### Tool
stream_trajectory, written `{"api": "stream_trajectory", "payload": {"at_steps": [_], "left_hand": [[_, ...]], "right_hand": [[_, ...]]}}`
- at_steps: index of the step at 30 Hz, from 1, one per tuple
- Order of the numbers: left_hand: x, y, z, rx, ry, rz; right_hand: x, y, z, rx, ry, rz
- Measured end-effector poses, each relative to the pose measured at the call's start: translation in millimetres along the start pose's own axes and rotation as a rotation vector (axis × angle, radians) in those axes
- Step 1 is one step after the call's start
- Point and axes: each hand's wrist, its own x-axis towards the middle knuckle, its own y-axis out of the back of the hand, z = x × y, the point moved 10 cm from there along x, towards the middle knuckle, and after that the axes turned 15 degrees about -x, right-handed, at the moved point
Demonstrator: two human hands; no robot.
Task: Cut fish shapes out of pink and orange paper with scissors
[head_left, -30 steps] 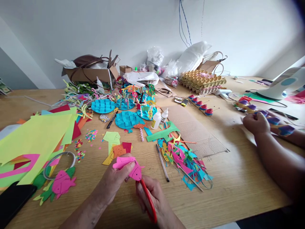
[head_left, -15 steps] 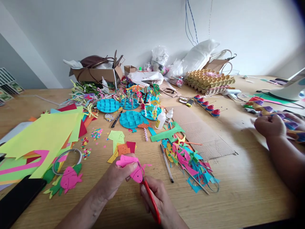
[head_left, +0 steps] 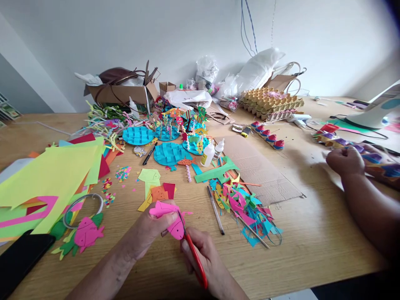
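Note:
Between the thumb and fingers of my left hand (head_left: 153, 227) is a pink paper fish (head_left: 176, 229), its drawn eye and gill line showing. My right hand (head_left: 200, 252) is closed around red-handled scissors (head_left: 196, 259). Their blades lie against the fish's upper right edge, where a thin pink strip of paper (head_left: 187, 213) sticks out. Just beyond my left hand lie an orange paper piece with a drawn outline (head_left: 158, 193) and a pale green one (head_left: 150, 176). Finished-looking pink and green paper fish (head_left: 87, 233) rest at the left beside a roll of tape (head_left: 99, 204).
Colored paper sheets (head_left: 62, 166) and a black phone-like object (head_left: 25, 258) are at left. A pen (head_left: 215, 210), paper scraps (head_left: 250, 212), cardboard (head_left: 259, 171) and glue bottles (head_left: 207, 155) lie ahead. At right, another person's hand (head_left: 346, 162) is by painted egg-carton pieces (head_left: 371, 158).
The view has shifted slightly, so everything sits a little further left. My hands keep the fish and scissors in nearly the same pose, the blades still at the paper's edge.

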Motion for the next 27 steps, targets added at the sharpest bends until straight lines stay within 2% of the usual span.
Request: {"api": "stream_trajectory", "payload": {"at_steps": [14,22,27], "left_hand": [[0.6,1.3,-4.1,-0.031,0.017,-0.020],[2.8,-4.9,2.5,0.111,0.029,-0.165],[2.7,-3.7,4.8,0.193,0.034,-0.194]], "right_hand": [[-1.5,-1.7,0.1,0.069,-0.029,-0.027],[-2.4,1.3,2.1,-0.039,0.035,-0.031],[-2.9,3.8,-5.8,-0.108,0.080,-0.021]]}}
